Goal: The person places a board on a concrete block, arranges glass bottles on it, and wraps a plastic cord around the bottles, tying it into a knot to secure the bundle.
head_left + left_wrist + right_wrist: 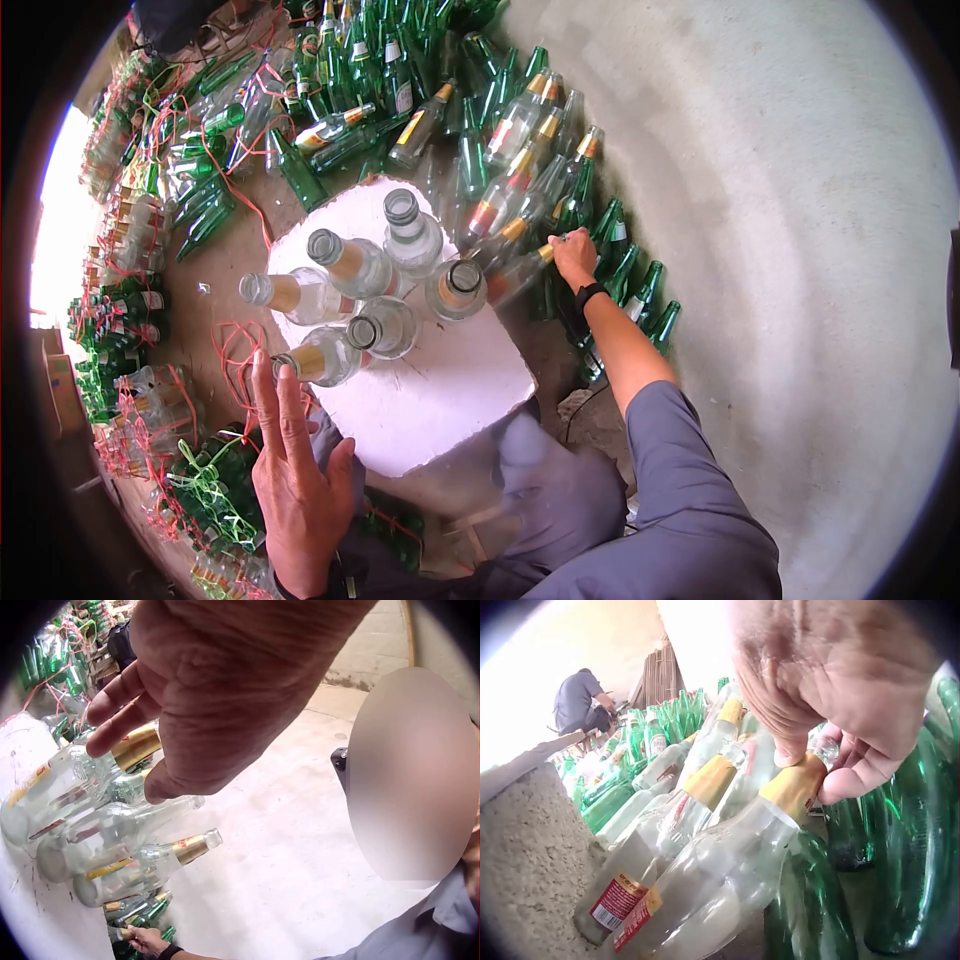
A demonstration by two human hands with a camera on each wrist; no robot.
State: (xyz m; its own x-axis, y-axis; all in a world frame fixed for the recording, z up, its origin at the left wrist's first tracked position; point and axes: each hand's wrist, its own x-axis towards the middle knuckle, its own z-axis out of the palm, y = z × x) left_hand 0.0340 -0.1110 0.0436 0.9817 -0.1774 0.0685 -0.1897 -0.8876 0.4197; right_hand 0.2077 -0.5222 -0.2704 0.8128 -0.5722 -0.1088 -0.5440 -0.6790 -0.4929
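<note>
Beside the white block, my right hand (575, 258) pinches the gold-foiled neck of a clear glass bottle (727, 870) between thumb and fingers. That bottle leans among other clear and green ones, a red-and-yellow label near its base. My left hand (300, 490) is raised at the block's left edge with fingers extended and thumb apart. Its fingertips overlap the neck of a clear bottle (330, 357) in the head view. Several clear bottles, some with gold foil necks, stand together on the white block (450, 420). From the left wrist, my left hand (232, 690) hangs over their necks.
Green bottles (370, 70) crowd the floor beyond the block, and more green bottles (650, 290) stand at its right. Bundles tied with red string (130, 240) line the left side. Pale concrete floor (780, 250) spreads to the right. Another person (583, 701) sits in the background.
</note>
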